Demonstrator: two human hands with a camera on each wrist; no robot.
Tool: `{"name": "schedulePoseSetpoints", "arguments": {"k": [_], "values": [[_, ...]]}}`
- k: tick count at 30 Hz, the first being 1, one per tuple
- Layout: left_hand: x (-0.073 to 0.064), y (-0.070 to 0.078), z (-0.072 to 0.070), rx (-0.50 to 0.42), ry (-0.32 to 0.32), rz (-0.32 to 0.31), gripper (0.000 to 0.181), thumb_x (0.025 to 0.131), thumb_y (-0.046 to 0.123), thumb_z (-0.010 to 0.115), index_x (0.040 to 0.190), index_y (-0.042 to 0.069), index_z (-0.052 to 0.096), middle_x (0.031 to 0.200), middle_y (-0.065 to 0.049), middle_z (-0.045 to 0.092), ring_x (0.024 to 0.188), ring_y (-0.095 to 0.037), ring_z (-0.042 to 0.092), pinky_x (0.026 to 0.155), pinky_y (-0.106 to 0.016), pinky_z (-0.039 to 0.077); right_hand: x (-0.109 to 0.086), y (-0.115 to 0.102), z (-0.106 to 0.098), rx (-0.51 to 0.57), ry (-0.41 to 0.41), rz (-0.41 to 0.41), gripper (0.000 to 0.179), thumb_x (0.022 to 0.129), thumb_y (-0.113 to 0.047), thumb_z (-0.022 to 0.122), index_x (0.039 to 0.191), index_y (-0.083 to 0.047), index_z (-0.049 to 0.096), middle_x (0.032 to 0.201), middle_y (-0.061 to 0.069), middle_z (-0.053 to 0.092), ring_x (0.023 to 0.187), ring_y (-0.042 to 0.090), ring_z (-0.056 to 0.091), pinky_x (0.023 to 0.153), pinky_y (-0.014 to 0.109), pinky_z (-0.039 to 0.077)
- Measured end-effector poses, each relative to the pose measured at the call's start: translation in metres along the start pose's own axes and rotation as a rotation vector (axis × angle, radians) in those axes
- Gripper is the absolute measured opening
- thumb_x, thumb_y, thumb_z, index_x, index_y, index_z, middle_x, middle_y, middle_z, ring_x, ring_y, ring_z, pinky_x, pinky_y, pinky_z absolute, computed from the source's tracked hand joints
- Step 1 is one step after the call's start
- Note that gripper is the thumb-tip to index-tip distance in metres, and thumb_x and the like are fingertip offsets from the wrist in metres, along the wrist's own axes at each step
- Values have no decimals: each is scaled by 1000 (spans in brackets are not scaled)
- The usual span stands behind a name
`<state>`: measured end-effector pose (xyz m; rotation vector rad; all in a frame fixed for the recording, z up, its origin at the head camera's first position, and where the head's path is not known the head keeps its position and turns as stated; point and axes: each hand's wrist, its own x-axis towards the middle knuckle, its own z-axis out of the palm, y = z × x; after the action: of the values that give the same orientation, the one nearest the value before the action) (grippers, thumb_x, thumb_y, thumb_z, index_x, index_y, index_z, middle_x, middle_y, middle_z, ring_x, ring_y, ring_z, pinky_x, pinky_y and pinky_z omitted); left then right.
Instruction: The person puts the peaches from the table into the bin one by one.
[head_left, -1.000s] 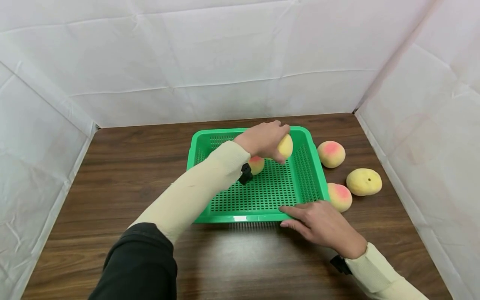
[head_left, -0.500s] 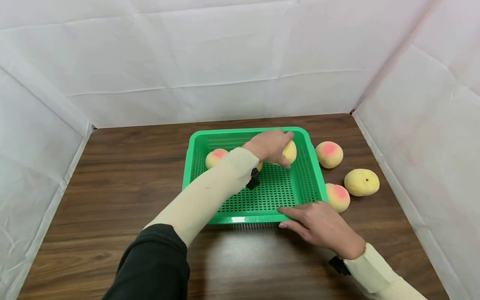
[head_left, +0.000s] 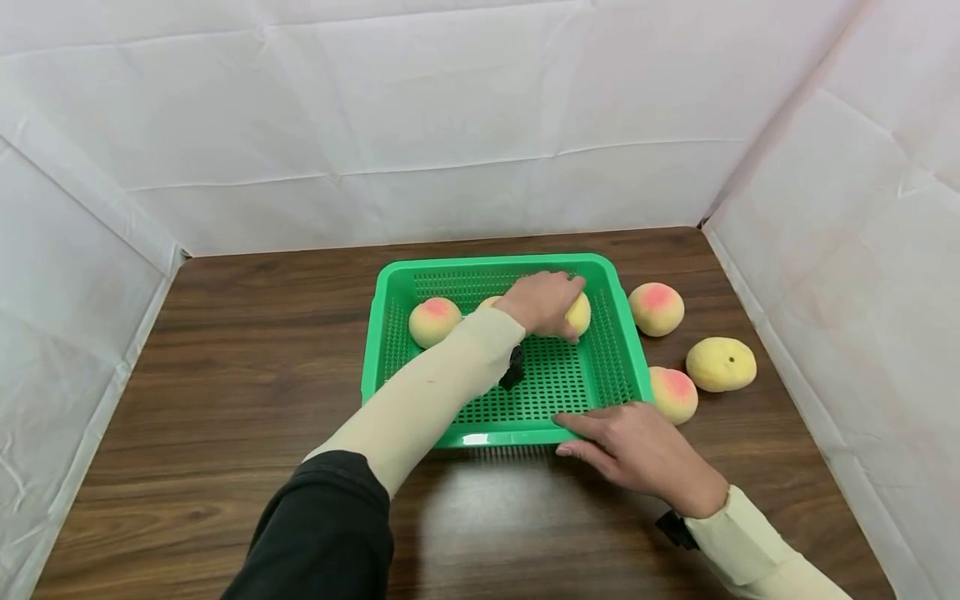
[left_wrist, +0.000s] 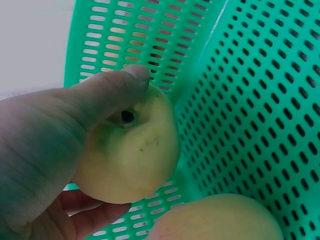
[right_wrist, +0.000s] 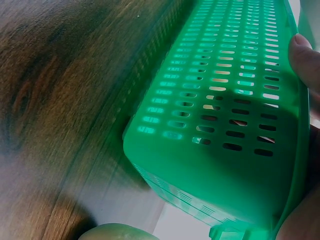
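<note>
My left hand (head_left: 542, 304) is inside the green plastic basket (head_left: 630, 350) and holds a peach (head_left: 579, 315) near its back right corner. In the left wrist view the thumb lies over the stem hollow of this peach (left_wrist: 142, 160), with fingers underneath. A second peach (head_left: 435, 323) sits at the basket's left, and a third peach (head_left: 489, 302) is mostly covered by my left wrist. My right hand (head_left: 637, 446) grips the front rim near the right corner, index finger over the rim. Its thumb shows outside the basket wall (right_wrist: 220, 115) in the right wrist view.
Beyond the basket's right side, three peaches rest on the dark wooden table (head_left: 247, 358): one at the back (head_left: 657, 309), a paler peach (head_left: 722, 364) farther right, and a front peach (head_left: 673, 395) beside the basket. White sheeting (head_left: 450, 125) encloses the table's back and sides.
My left hand has moved slightly right and lower into the basket with the peach. The peach at the basket's left has come into view from behind my sleeve. The right hand keeps its hold.
</note>
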<state>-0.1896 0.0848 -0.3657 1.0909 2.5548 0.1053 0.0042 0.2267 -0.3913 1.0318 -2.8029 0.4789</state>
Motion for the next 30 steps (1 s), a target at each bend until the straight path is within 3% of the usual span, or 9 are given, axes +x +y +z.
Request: {"name": "schedulePoseSetpoints", "arguments": {"k": [6,12,20,30], "values": [[3,3,11,31,2,-28,79,91,53,76,153,16,43,145,-7,55,127,-26,59,99,-40,58,-1,-1,0,13,-10,6,30,97,-37,73,120,-19,79,102,-7,82,85,4,77,72,29,62],[4,4,16,66,10,-54,78,91,54,76,151,15,46,148,-10,50,122,-26,63,96,-40,60,0,-2,-1,5,-11,13,31,97,-37,73,121,-19,79,102,-7,82,85,5,77,73,30,62],[4,7,22,125,-7,-56,72,94,55,72,147,13,49,145,-10,52,131,-26,55,97,-39,60,0,-2,1,3,-13,11,31,96,-38,73,120,-19,79,104,-7,82,88,5,78,74,30,63],[6,7,25,117,13,-73,70,95,55,71,147,13,50,148,-10,50,133,-27,52,95,-41,60,1,-1,0,0,3,2,30,97,-37,73,120,-20,79,102,-7,82,85,4,77,72,30,62]]}}
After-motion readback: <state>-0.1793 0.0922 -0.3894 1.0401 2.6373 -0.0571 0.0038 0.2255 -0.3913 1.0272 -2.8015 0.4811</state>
